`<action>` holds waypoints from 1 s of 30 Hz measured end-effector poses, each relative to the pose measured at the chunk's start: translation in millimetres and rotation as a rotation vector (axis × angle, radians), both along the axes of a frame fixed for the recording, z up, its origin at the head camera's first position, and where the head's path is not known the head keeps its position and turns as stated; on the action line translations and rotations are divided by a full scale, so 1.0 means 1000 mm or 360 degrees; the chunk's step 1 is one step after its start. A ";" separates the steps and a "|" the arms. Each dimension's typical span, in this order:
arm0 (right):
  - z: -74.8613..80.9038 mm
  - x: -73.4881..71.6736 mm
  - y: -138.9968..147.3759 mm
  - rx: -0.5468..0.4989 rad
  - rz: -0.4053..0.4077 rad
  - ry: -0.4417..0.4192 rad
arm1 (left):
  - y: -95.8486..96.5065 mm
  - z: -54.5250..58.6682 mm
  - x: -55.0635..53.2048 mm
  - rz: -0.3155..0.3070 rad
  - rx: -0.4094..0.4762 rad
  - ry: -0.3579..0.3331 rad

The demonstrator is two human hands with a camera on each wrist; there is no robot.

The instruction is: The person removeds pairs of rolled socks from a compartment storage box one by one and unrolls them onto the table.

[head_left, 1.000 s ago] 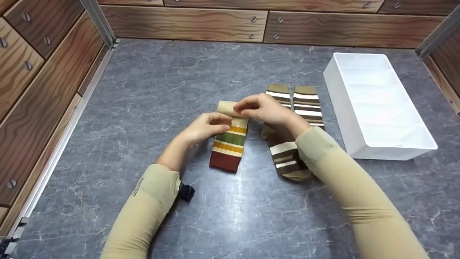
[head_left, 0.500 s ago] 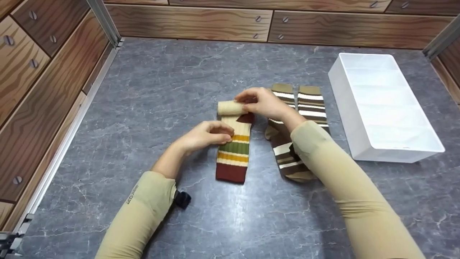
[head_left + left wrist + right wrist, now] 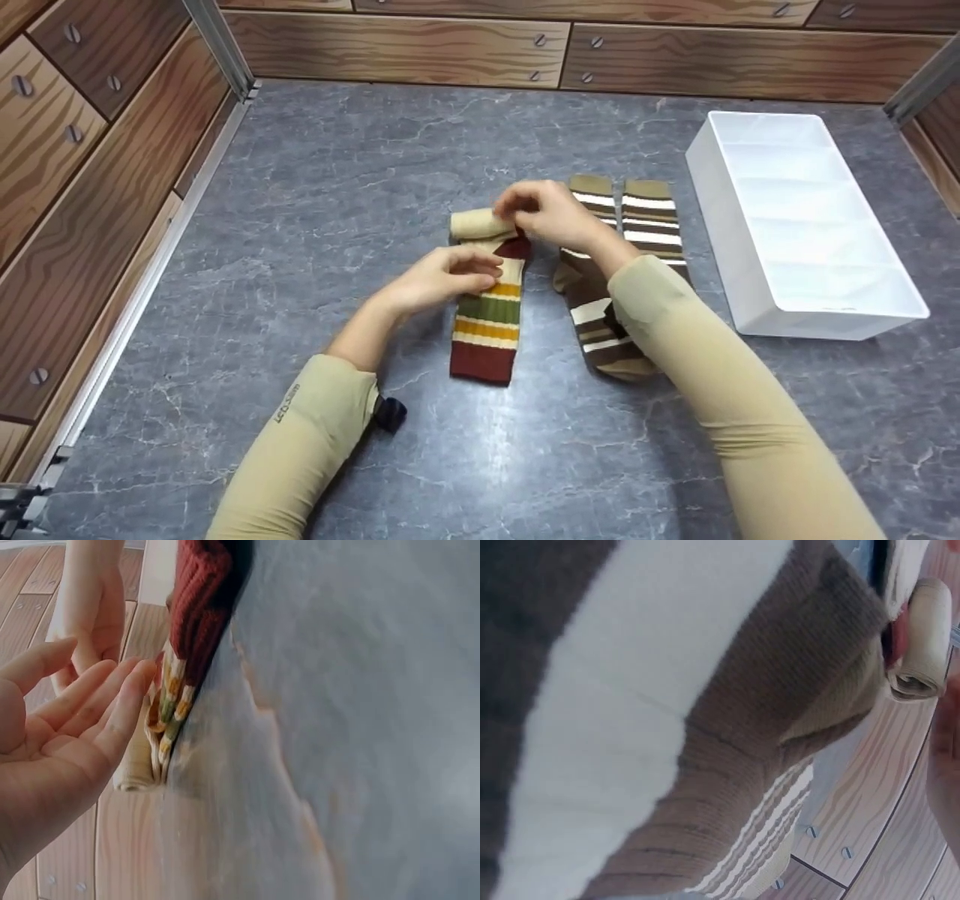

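A striped sock [image 3: 486, 330] in cream, yellow, green and dark red lies flat in the middle of the table, its far cream end rolled up. In the left wrist view its dark red cuff [image 3: 196, 611] is close, and the striped part shows more than one layer. My right hand [image 3: 551, 214] pinches the right end of the cream roll [image 3: 474, 224]; its fingertips are partly hidden. Over the sock's left side, my left hand [image 3: 439, 281] has its fingers loosely extended, fingertips at the striped fabric. The right wrist view shows the roll's spiral end [image 3: 915, 682] beside the right hand.
Two brown, white-striped socks [image 3: 652, 225] lie side by side to the right, partly under my right forearm. Beyond them stands a white box [image 3: 724, 247] with several compartments. Wood-patterned panels [image 3: 397, 49] border the grey table [image 3: 337, 165].
The far cream end has become a tighter roll, and a dark red patch now shows beside it. My left hand has shifted slightly right over the sock; the right hand stays at the roll.
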State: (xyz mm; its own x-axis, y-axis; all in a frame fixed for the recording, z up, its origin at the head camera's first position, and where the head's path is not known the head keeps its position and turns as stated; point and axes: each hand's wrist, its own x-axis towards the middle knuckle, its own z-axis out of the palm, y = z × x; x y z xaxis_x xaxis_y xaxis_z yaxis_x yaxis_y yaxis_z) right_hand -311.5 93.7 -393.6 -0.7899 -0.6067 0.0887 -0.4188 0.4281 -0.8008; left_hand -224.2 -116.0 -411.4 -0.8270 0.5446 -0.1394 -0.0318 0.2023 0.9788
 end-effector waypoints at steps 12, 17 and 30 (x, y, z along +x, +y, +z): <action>-0.007 0.002 -0.003 0.0213 0.0106 -0.0116 | 0.003 -0.004 -0.001 -0.0136 -0.0134 0.0092; -0.005 -0.002 -0.006 0.0160 -0.0023 -0.0163 | 0.002 -0.004 0.001 -0.0211 -0.0101 0.0065; -0.008 -0.013 -0.013 0.0304 -0.0057 -0.0046 | -0.001 -0.004 0.011 -0.0448 -0.0076 0.0025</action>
